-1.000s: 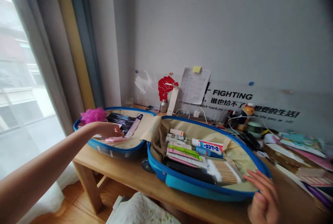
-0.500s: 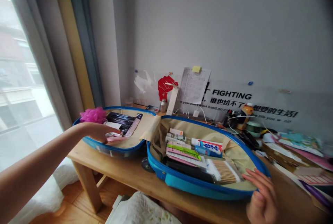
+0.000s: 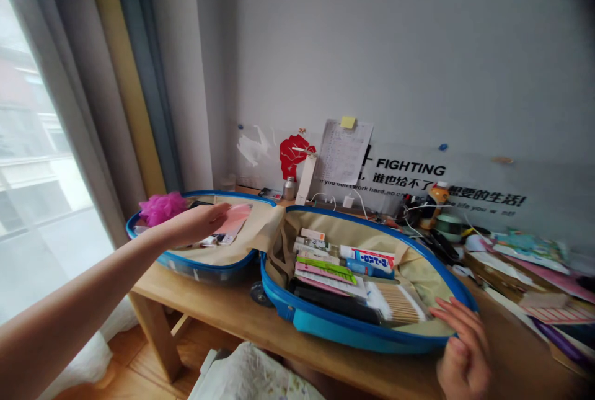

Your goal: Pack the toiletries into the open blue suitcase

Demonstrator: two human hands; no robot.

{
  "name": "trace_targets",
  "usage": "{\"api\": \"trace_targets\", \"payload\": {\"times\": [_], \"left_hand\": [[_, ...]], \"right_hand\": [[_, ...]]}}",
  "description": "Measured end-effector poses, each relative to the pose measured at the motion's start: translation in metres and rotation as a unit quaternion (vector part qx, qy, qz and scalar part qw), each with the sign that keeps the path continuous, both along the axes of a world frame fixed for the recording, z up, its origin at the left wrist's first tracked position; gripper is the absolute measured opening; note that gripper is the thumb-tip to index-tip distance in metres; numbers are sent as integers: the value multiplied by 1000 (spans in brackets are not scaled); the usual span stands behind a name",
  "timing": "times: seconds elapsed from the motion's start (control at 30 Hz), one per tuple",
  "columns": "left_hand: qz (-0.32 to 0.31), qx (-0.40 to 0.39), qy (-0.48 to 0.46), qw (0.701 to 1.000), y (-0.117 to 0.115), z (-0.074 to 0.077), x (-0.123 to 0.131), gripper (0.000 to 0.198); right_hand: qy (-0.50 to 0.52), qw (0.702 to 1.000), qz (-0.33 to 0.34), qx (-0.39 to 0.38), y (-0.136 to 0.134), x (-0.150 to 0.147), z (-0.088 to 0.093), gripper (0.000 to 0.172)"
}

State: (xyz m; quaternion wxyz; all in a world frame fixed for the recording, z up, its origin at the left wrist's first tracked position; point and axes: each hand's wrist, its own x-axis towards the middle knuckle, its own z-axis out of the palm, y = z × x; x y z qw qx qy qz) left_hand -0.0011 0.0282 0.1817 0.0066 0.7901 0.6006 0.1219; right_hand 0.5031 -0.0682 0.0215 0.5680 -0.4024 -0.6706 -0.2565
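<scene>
A blue suitcase lies open on a wooden desk, with a left half (image 3: 209, 263) and a right half (image 3: 334, 332). My left hand (image 3: 198, 221) reaches over the left half and holds a flat pink packet (image 3: 232, 221) above the items there. A pink bath pouf (image 3: 162, 206) sits at that half's far left corner. My right hand (image 3: 462, 350) rests on the near right rim of the right half, fingers loosely curled and apart. That half holds toothpaste (image 3: 372, 259), flat boxes (image 3: 325, 266) and a pack of wooden sticks (image 3: 400, 305).
The wooden desk (image 3: 223, 307) stands against a white wall with a "FIGHTING" sign (image 3: 409, 168) and pinned paper (image 3: 344, 152). Clutter of cables, bottles and books (image 3: 520, 263) fills the right side. Curtains and a window are at left. A white bag (image 3: 251, 375) lies below the desk's edge.
My left hand has lifted from the left half's contents and moved up and right, now holding the pink packet over the dark items. My right hand has hardly moved.
</scene>
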Motion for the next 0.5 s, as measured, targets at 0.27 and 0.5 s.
{"api": "trace_targets", "payload": {"times": [0.27, 0.5], "left_hand": [[-100, 29, 101, 989, -37, 21, 127, 40], [-223, 24, 136, 965, -23, -5, 171, 56]], "right_hand": [[-7, 1000, 2, 0, -2, -1, 2, 39], [-7, 1000, -2, -4, -2, 0, -2, 38]]}}
